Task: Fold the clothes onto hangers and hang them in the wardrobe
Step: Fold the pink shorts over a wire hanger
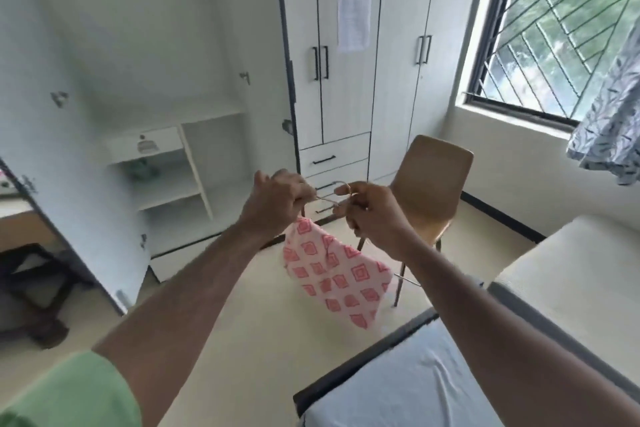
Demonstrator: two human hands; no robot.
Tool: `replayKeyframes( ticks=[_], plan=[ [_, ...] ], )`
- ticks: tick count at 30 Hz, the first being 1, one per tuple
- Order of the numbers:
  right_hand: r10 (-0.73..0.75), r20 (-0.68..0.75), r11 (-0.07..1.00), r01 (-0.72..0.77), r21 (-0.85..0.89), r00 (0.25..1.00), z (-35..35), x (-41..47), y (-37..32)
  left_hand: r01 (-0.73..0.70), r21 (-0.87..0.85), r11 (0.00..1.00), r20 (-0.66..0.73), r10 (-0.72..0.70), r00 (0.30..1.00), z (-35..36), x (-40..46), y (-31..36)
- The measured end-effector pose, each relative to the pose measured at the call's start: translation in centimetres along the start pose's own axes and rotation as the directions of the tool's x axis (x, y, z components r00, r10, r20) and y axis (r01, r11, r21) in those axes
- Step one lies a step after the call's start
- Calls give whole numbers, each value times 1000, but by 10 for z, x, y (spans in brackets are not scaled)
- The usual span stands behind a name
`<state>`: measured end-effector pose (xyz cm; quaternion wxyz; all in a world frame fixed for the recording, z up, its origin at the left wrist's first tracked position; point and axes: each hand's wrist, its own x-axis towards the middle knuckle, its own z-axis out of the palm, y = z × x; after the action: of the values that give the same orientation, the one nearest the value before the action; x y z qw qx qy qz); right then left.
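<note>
Before wardrobe (214,45): both hands grip hanger (327,199), largely hidden; cloth (332,274) hangs.

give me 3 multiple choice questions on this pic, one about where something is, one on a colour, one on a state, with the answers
1. Where does the tan chair stand?
A. in front of the closed wardrobe
B. on the bed
C. inside the open wardrobe

2. What colour is the pattern on the cloth?
A. blue on white
B. pink-red on white
C. green on yellow

3. How is the hanger held?
A. it lies on the floor
B. one hand only holds it
C. both hands grip it

Answers:
1 A, the chair sits by the closed doors with black handles.
2 B, pink-red squares cover the pale cloth.
3 C, the left hand and the right hand each curl round the wire, with the cloth hanging below.
</note>
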<state>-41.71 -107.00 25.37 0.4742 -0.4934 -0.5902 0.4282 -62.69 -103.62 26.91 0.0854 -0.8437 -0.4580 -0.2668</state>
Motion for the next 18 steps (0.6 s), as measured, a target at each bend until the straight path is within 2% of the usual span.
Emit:
replayKeyframes(
  ticks=[7, 11, 15, 18],
  plan=[
    [-189, 67, 982, 190, -17, 980, 97, 99, -93, -136, 357, 924, -59, 168, 984, -117, 34, -105],
    [-317, 68, 933, 324, -156, 946, 148, 142, -128, -121, 487, 865, -44, 162, 986, -166, 44, -176],
    [-483, 116, 726, 471, -500, 868, 173, 178, -147, -52, 508, 860, -119, 130, 984, -207, 51, -256],
    [-587, 129, 595, 534, -601, 799, 189, 205, -160, 19, 508, 861, -174, 80, 982, -232, 64, -308]
  ],
)
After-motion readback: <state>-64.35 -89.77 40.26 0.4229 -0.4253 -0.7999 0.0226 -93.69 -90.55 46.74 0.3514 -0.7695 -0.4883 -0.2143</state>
